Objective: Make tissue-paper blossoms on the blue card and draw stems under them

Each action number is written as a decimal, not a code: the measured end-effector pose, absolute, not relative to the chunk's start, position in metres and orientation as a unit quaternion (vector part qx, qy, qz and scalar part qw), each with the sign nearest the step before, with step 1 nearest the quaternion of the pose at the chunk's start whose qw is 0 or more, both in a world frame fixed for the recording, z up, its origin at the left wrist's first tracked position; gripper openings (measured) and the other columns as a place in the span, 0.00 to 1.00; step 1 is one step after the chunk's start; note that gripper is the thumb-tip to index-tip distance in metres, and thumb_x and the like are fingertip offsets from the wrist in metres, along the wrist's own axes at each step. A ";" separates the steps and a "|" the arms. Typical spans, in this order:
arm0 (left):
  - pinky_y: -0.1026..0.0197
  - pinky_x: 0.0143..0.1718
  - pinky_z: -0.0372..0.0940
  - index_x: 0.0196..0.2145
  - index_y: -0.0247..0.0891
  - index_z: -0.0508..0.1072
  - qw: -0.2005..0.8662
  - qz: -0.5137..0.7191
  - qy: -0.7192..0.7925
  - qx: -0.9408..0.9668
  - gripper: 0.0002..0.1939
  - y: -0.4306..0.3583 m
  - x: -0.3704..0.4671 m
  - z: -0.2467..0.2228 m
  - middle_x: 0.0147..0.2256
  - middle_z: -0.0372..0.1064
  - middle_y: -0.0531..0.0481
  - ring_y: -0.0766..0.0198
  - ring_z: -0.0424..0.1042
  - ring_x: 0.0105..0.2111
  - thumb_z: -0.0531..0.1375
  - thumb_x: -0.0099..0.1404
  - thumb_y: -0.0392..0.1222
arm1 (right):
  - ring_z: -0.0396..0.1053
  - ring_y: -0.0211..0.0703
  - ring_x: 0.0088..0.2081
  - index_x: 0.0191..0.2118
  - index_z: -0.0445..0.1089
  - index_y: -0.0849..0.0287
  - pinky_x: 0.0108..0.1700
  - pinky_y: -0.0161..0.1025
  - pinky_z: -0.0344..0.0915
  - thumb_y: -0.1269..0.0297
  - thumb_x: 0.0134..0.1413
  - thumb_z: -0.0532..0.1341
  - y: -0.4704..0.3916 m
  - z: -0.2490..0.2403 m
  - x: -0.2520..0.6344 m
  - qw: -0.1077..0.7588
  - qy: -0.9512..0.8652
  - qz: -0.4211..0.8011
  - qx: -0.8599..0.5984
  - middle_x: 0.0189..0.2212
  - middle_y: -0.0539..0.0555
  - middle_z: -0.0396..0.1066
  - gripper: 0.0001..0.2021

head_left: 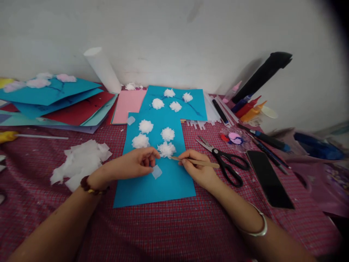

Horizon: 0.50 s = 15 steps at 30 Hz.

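Note:
In my right hand [197, 167] is a slim wooden stick [203, 163], its tip at the lower right edge of a white tissue-paper tuft [166, 149]. My left hand [136, 162] hovers over the blue sheet [152, 191], fingers curled near the same tuft; what they pinch, if anything, is too small to make out. Just below those fingers lies a small white tissue square [156, 171] on the sheet. Three more tufts, including one at the top left [145, 126], sit on this sheet. Another blue sheet [177, 115] with white tufts and dark drawn lines lies behind.
A pile of tissue squares [81, 162] lies left. Scissors [222, 156], a phone [268, 180] and a plastic palette [234, 138] are on the right. A white paper roll [103, 71] stands against the wall beside stacked coloured sheets [81, 107]. Glue bottles [252, 111] stand back right.

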<state>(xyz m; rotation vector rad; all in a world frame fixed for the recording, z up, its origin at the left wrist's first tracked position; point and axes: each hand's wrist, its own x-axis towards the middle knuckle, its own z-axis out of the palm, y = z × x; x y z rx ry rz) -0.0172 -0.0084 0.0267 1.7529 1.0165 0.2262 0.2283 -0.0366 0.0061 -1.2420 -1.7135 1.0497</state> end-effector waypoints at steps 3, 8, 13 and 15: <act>0.64 0.27 0.59 0.37 0.39 0.67 0.473 0.076 0.466 0.743 0.09 -0.012 -0.013 0.028 0.27 0.64 0.54 0.66 0.64 0.26 0.56 0.56 0.40 | 0.68 0.38 0.25 0.31 0.72 0.57 0.26 0.34 0.61 0.70 0.51 0.56 -0.036 0.006 0.228 0.384 -0.671 0.410 -0.485 0.26 0.50 0.73 0.07; 0.63 0.26 0.52 0.29 0.39 0.65 0.322 0.033 0.525 0.787 0.02 -0.022 -0.003 0.028 0.24 0.63 0.54 0.65 0.62 0.25 0.54 0.55 0.38 | 0.66 0.37 0.24 0.30 0.72 0.58 0.25 0.33 0.60 0.71 0.51 0.56 -0.036 0.009 0.227 0.390 -0.675 0.406 -0.478 0.24 0.50 0.72 0.07; 0.64 0.25 0.50 0.23 0.38 0.63 0.317 0.026 0.533 0.784 0.07 -0.024 -0.002 0.030 0.23 0.63 0.53 0.65 0.61 0.25 0.54 0.57 0.40 | 0.64 0.36 0.22 0.30 0.72 0.59 0.23 0.32 0.58 0.70 0.50 0.56 -0.036 0.008 0.227 0.396 -0.669 0.406 -0.479 0.23 0.50 0.72 0.07; 0.64 0.25 0.51 0.23 0.38 0.63 0.346 0.049 0.537 0.768 0.07 -0.023 -0.003 0.030 0.23 0.62 0.54 0.66 0.61 0.24 0.55 0.57 0.41 | 0.63 0.35 0.22 0.31 0.72 0.59 0.23 0.32 0.57 0.70 0.50 0.56 -0.036 0.008 0.228 0.393 -0.666 0.411 -0.482 0.23 0.50 0.72 0.07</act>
